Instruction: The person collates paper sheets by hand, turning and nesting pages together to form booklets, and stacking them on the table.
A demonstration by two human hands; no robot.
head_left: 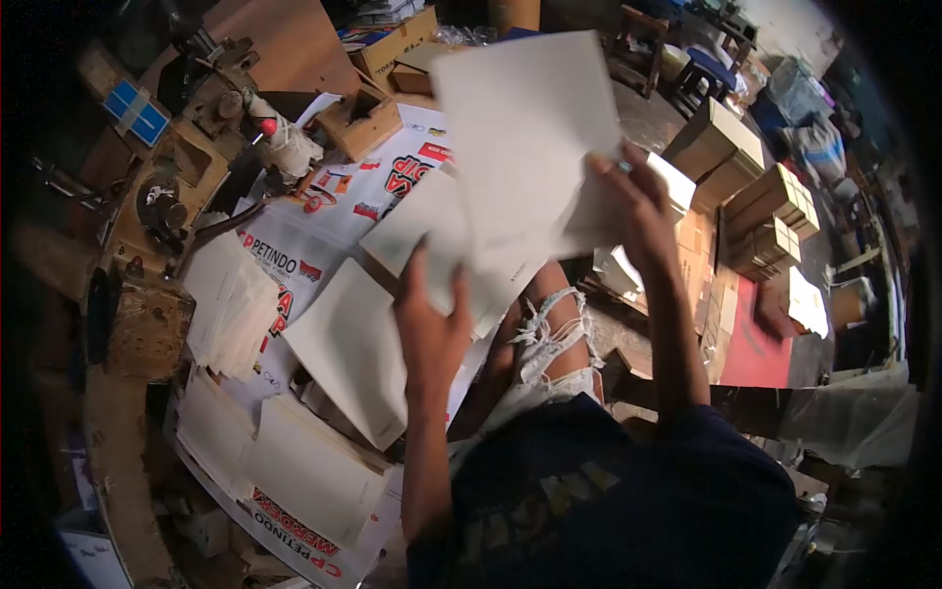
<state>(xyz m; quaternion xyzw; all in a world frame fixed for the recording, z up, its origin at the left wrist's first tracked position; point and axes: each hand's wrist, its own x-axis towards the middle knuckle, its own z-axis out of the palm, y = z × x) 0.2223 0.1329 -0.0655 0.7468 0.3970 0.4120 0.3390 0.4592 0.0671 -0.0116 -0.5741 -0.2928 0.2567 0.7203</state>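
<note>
My right hand (638,201) grips a white paper stack (530,137) by its right edge, with the thumb on top. The paper is raised in front of me; its exact thickness is hard to tell. Near its lower left corner is my left hand (432,319), fingers and thumb apart and nothing visible between them. Under and beside that hand lie more white sheets (348,344), with another pale stack (417,231) just beyond. Further to the left are a fanned pile of sheets (231,304) and a neater pile (309,466) near the front.
A printed banner (343,187) covers the work surface. Along the left stands a worn metal machine (152,314). A small wooden box (358,123) sits at the back. On the right are several tied paper bundles (716,147) and a red sheet (760,339).
</note>
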